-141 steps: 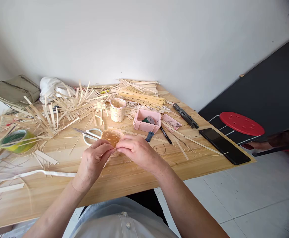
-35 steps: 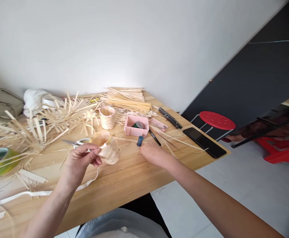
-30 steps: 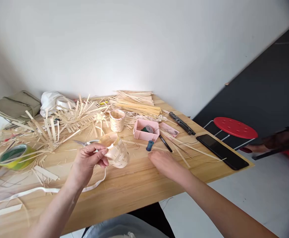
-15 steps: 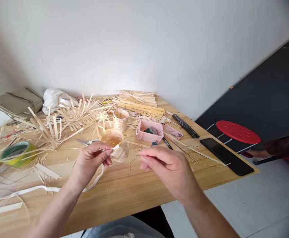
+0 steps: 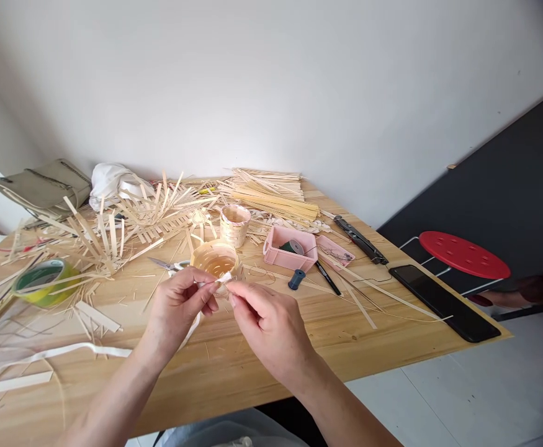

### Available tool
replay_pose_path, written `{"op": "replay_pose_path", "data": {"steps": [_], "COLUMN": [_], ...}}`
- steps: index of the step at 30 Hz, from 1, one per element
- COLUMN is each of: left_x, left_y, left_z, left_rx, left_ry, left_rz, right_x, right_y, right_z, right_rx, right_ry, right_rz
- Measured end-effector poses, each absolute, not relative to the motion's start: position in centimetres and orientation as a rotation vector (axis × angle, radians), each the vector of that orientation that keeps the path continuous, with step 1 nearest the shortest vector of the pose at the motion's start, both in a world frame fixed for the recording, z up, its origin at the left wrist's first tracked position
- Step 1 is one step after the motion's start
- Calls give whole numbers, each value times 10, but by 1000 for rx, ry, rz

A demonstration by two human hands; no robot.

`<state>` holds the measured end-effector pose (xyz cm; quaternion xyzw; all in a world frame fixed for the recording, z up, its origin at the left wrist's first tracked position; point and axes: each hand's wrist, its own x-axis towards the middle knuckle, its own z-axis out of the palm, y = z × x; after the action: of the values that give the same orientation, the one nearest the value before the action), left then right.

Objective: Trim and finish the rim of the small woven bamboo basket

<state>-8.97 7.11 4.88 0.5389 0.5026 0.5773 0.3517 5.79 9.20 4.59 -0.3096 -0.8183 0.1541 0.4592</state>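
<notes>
Left hand point(image 5: 178, 305) pinches white strip point(image 5: 225, 277) at near rim of woven basket point(image 5: 213, 254), seemingly steadying it; basket mouth-up, just beyond hands. Right hand point(image 5: 273, 323) at strip, grip too hidden to judge.

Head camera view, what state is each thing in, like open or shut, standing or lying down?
Left grip, pinched shut on white strip
Right grip, at the strip; shut or not, unclear
Near basket, open-topped
Far basket, upright, open-topped
Scissors, lying down, partly hidden; open or shut, unclear
Pink box, open
Green spool, inside the box
Blue spool, standing
Phone, flat, screen dark
</notes>
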Motion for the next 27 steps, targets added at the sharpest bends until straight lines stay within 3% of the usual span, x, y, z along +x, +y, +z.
{"op": "replay_pose_path", "data": {"steps": [5,10,16,27], "left_x": [-93,-106,-112,-108], "left_y": [71,69,61,61], "left_z": [45,45,62,66], "left_rx": [1557,2186,2651,2562], "left_ry": [1339,1375,1212,1158], "left_rz": [1490,1405,1253,1165], "right_x": [66,93,105,100], "right_y": [89,108,127,124], "right_z": [54,83,102,102], "right_rx": [-739,-609,-343,-199], "right_ry": [-2006,-2095,-2414,-2592], "right_rz": [245,-21,-95,-134]}}
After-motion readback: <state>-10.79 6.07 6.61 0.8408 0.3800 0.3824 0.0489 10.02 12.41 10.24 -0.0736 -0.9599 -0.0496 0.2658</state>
